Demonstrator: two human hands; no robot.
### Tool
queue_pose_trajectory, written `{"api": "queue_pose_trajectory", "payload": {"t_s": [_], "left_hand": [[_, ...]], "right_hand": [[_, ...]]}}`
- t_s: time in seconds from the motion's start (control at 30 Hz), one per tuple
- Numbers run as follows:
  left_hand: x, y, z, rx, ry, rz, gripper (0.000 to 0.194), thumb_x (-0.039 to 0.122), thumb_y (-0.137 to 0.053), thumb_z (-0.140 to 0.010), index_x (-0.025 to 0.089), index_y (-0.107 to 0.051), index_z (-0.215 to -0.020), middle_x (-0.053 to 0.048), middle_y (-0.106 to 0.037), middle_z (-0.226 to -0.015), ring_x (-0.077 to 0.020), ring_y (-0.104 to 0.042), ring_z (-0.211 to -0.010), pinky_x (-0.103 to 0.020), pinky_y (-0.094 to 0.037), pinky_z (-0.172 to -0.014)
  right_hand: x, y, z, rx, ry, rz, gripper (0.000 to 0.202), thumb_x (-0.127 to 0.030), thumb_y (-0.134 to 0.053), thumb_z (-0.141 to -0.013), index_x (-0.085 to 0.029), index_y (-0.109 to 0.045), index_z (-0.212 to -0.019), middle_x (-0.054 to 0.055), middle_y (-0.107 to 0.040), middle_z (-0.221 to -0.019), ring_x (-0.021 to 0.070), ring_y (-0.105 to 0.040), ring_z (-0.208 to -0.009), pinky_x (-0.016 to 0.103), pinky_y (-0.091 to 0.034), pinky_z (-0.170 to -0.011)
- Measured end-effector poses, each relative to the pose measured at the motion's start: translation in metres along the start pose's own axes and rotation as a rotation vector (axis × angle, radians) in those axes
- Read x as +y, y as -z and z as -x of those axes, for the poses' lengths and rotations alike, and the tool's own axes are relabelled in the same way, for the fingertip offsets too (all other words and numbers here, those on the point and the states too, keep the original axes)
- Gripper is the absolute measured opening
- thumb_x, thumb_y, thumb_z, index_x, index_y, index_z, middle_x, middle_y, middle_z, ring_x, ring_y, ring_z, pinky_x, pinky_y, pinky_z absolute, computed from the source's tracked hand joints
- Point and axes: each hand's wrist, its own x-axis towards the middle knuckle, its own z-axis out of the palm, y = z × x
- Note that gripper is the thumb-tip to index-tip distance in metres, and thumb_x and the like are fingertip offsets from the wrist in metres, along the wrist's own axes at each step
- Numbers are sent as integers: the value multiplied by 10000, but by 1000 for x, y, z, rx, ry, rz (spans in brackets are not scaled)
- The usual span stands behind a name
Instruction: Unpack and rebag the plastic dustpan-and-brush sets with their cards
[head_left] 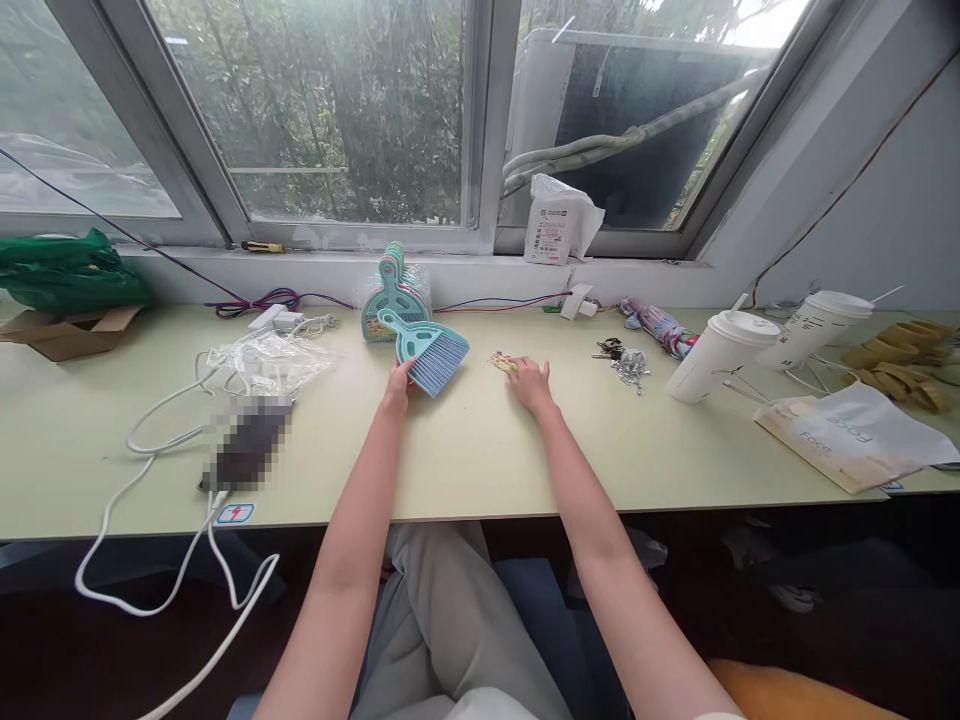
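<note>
A teal dustpan and brush set (pixel 437 357) is tilted above the table, its grey bristles facing up. My left hand (pixel 399 385) is closed on the set's lower left edge. To the right, my right hand (pixel 531 384) is at the tabletop, its fingertips on a small colourful card (pixel 504 362); the thumb side stands a little apart. Behind the held set, several more teal dustpans (pixel 395 295) stand in a row near the wall, with clear plastic wrap around them.
On the left lie white cables (pixel 161 403), clear plastic (pixel 281 362), a blurred dark phone (pixel 247 445) and a cardboard box (pixel 71 335). Keys (pixel 628 362), a folded umbrella (pixel 660 328), white cups (pixel 720 355) and a paper bag (pixel 859 435) are on the right.
</note>
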Motion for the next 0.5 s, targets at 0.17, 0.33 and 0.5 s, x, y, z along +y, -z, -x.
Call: {"api": "queue_pose_trajectory", "payload": {"t_s": [0.17, 0.33, 0.5], "left_hand": [[1, 1, -2, 52, 20, 39, 454, 290, -638, -773, 243, -528, -1210, -35, -648, -998, -129, -623, -734, -216, -481, -582], [2, -1, 1, 55, 11, 59, 456, 283, -646, -773, 237, -526, -1211, -35, -649, -978, -125, -619, -701, -222, -489, -585], [1, -3, 3, 31, 0, 62, 445, 248, -619, -786, 236, -523, -1220, -45, -641, -987, -122, -603, -673, -221, -492, -555]], "right_hand": [[-20, -8, 4, -161, 158, -134, 454, -34, -293, -869, -254, -670, -994, 16, -622, -1217, 179, -505, -1179, 621, 12, -1114], [-39, -11, 8, -140, 191, -176, 273, -182, -429, -900, -232, -661, -1034, 47, -610, -1252, 199, -525, -1172, 569, -49, -1136], [-42, -15, 7, -203, 141, -251, 202, -230, -517, -871, -201, -663, -1007, 82, -581, -1301, 216, -521, -1200, 539, -53, -1146]]}}
